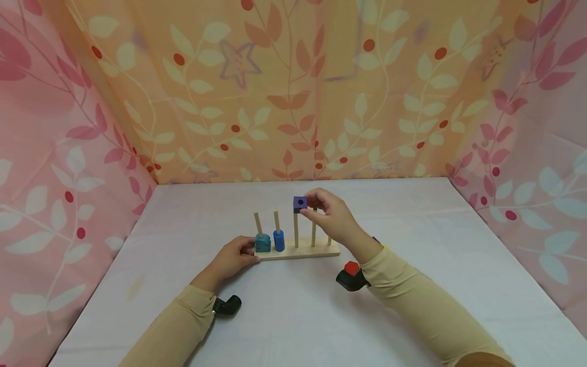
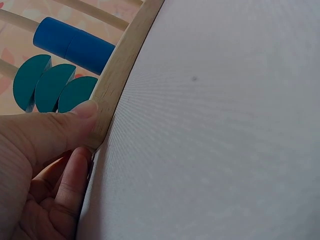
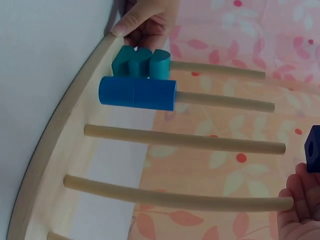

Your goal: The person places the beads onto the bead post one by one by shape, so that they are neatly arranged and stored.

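Note:
My left hand [image 1: 232, 258] grips the left end of a wooden peg board [image 1: 300, 252], thumb on the front edge of its base. My right hand [image 1: 331, 213] pinches a purple block [image 1: 300, 204] with a round hole. In the head view the block overlaps the top of the third peg [image 1: 296, 232]; in the right wrist view it sits just beyond that peg's tip. Three teal half-round pieces [image 3: 140, 63] are on the first peg. A blue cylinder stack [image 3: 137, 93] of two pieces is on the second. The remaining pegs are bare.
A red hexagonal piece [image 1: 351, 268] shows by the black camera [image 1: 351, 281] at my right wrist. Another black camera [image 1: 228, 306] is at my left wrist. The white-covered table [image 1: 293, 316] is bounded by patterned cloth [image 1: 293, 92] at the back and sides.

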`<action>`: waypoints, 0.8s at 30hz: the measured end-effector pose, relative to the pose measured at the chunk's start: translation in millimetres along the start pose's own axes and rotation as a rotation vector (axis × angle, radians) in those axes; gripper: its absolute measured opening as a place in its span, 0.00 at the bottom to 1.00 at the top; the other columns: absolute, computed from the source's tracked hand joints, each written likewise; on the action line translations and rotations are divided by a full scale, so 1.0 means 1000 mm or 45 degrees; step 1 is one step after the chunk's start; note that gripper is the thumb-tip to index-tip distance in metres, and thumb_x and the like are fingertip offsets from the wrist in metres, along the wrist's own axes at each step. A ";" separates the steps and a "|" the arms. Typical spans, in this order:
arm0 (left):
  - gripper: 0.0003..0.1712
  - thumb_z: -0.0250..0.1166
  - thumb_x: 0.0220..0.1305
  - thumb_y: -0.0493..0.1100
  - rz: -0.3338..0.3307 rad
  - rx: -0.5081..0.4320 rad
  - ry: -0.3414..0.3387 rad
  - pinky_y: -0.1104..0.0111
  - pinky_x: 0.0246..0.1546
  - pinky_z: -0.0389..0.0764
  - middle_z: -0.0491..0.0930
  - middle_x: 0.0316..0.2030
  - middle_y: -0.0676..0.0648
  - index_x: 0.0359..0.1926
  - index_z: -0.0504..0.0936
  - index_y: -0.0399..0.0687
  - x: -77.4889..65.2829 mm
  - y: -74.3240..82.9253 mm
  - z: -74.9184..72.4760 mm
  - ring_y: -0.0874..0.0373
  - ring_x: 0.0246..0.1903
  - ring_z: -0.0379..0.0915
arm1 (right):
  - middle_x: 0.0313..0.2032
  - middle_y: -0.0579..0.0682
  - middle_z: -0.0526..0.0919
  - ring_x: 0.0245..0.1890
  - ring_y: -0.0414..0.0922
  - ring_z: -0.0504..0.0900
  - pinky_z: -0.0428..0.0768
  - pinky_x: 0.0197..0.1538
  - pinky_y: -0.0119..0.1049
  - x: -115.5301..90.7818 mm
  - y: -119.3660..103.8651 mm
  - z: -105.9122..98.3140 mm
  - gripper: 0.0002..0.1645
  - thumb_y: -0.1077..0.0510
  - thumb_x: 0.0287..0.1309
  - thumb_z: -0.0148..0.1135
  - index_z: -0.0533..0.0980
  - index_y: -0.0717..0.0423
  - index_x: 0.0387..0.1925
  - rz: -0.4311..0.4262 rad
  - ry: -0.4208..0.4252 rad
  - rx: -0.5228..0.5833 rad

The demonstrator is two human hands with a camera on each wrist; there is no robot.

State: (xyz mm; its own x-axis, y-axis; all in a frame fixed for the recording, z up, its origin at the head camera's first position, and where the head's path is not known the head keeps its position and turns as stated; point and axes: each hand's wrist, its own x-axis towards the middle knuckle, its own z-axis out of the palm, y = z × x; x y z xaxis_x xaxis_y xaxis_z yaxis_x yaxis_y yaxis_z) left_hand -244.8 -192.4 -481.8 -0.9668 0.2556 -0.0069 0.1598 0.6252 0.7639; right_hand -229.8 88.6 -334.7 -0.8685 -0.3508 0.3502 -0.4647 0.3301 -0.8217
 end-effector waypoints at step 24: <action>0.30 0.70 0.51 0.44 0.011 0.004 -0.001 0.67 0.39 0.71 0.74 0.42 0.51 0.56 0.73 0.46 -0.001 0.000 -0.001 0.60 0.37 0.70 | 0.39 0.48 0.77 0.41 0.43 0.76 0.74 0.45 0.38 0.004 0.028 0.024 0.14 0.58 0.57 0.61 0.72 0.53 0.45 0.214 0.012 -0.099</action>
State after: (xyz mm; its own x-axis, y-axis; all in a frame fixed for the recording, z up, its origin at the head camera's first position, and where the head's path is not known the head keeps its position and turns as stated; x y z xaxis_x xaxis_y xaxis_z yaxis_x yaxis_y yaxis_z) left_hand -244.3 -193.1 -481.4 -0.9651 0.2620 -0.0008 0.1691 0.6251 0.7620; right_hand -242.6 75.2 -367.3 -0.9364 -0.2767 0.2159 -0.3248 0.4500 -0.8319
